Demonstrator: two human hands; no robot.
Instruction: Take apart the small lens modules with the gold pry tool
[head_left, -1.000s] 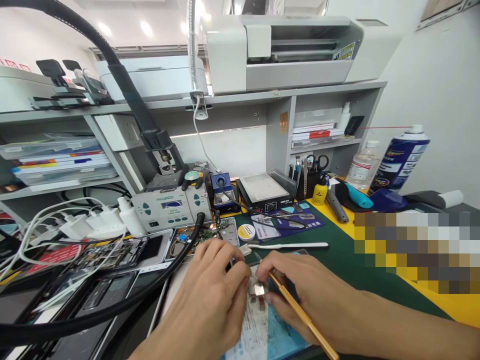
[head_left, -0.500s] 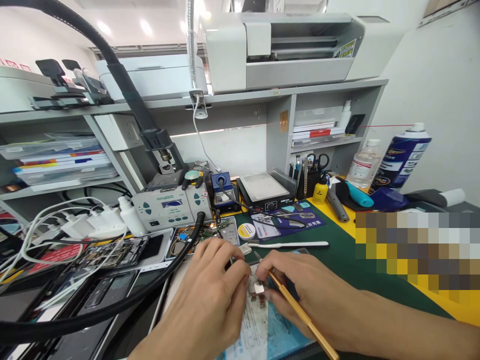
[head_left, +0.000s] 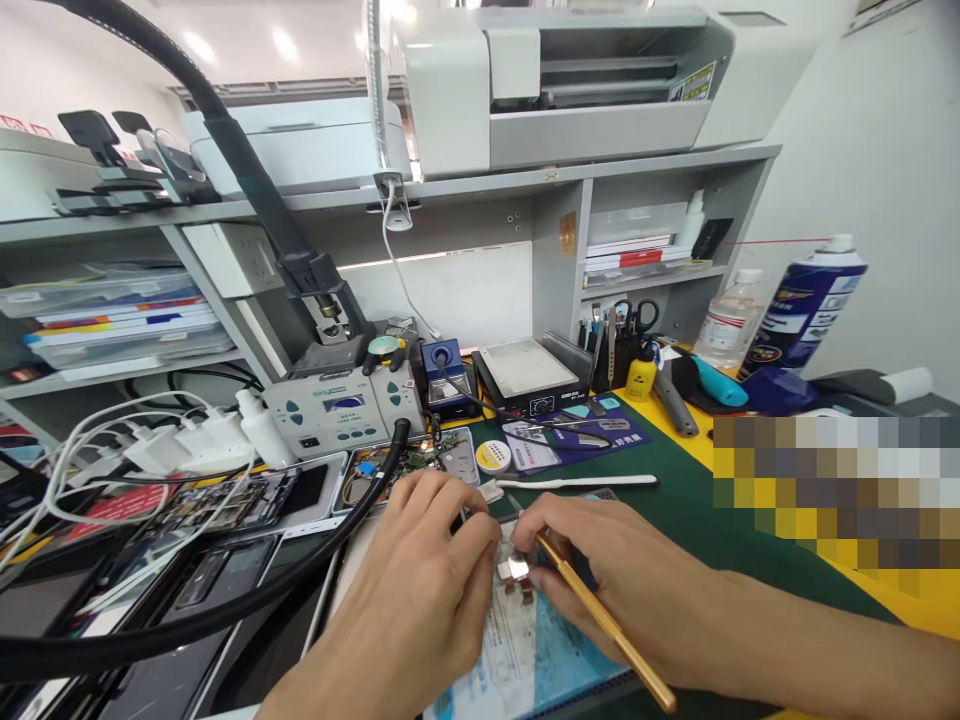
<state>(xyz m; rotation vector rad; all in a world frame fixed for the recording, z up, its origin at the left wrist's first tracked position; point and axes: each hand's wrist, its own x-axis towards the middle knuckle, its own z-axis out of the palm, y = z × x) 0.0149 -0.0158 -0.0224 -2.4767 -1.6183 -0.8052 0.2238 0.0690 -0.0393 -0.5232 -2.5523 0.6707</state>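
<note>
My left hand is closed, its fingertips pinching the near edge of a small silver part with short copper-coloured flex connectors. The fingers partly hide where they touch it. My right hand grips a slim gold-handled craft knife, whose handle slants down to the right. Its pointed grey tip shows beyond the fingers, just above the silver part. Under both hands lies a stained blue and white mat, and the right fingertips come close to the silver part's right side.
A white brush lies behind the hands, near a round white and yellow tin. A black hose curves across the left over phone parts. At the back stand a rework station and a hot plate.
The silver part has tilted slightly, and its copper-coloured connectors sit a little further right. Both hands keep nearly the same place and grip. The head view has shifted slightly.
</note>
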